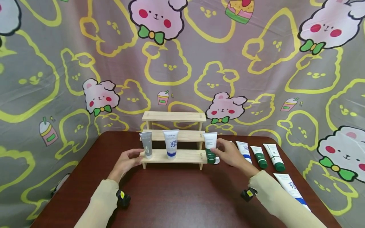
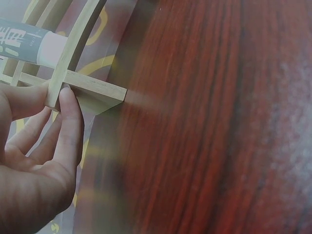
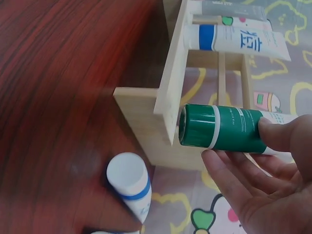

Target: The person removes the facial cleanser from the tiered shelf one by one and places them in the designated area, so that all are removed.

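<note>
My left hand [image 1: 128, 162] pinches the left end of the bottom board of a wooden three-tier shelf [image 1: 174, 116], thumb and forefinger on either side of it [image 2: 48, 161]. My right hand [image 1: 228, 154] holds a white-and-green squeeze tube [image 1: 210, 142] upright, cap down, at the right end of the same board. In the right wrist view its green cap [image 3: 197, 126] is beside the board's edge; whether they touch I cannot tell. On the bottom board stand a grey tube [image 1: 147, 145] at the left and a white tube with a blue band [image 1: 171, 143] near the middle.
Right of the shelf, several tubes lie on the dark red wooden table [image 1: 182, 196]: a blue-banded one [image 1: 243, 150], a green-and-white one [image 1: 259, 156], a white one with green cap [image 1: 274, 156] and a nearer blue-banded one [image 1: 291, 190]. A patterned cloth [image 1: 176, 91] hangs behind.
</note>
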A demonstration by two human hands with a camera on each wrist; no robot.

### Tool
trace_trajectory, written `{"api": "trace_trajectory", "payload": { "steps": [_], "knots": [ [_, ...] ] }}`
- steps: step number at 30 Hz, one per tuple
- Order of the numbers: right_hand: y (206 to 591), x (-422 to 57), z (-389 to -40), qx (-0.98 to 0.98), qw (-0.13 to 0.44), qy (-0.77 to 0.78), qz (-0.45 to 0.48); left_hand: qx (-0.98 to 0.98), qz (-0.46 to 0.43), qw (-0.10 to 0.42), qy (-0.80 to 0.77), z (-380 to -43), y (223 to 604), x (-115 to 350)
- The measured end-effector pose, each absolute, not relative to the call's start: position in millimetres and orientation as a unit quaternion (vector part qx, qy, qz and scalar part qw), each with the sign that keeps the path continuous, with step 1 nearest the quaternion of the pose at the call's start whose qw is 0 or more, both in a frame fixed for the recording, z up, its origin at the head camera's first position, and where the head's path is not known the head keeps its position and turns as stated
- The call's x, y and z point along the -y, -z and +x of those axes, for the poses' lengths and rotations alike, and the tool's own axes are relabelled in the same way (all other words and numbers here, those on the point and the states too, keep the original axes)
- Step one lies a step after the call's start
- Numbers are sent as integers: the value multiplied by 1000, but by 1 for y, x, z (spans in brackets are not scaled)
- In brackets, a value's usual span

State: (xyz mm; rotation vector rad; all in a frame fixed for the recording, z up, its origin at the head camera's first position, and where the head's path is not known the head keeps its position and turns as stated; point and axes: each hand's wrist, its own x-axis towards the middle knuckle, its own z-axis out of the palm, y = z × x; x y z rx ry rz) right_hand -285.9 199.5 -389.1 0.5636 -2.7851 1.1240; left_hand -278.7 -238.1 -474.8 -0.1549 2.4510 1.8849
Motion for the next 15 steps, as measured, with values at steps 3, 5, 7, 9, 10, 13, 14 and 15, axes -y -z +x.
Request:
{"api": "trace_trajectory", "payload": {
  "steps": [3, 5, 7, 9, 10, 13, 14, 15],
  "knots": [
    [389, -208, -284, 914, 37, -362, 180, -790, -50, 23, -611, -279, 474, 238],
    [388, -213, -282, 917, 35, -357, 177, -790, -48, 23, -610, -279, 474, 238],
    [388, -219, -281, 919, 35, -348, 179, -789, -47, 22, -612, -279, 474, 238],
    [387, -225, -279, 922, 38, -341, 182, -787, -46, 21, -615, -279, 473, 238],
    [387, -228, -278, 922, 37, -340, 182, -788, -44, 21, -613, -279, 473, 238],
    [386, -237, -274, 924, 31, -335, 180, -787, -45, 22, -615, -279, 474, 238],
    [386, -240, -273, 925, 30, -334, 180, -787, -44, 22, -615, -279, 474, 238],
    [385, -244, -272, 926, 28, -331, 178, -788, -43, 22, -613, -279, 474, 238]
  ]
}}
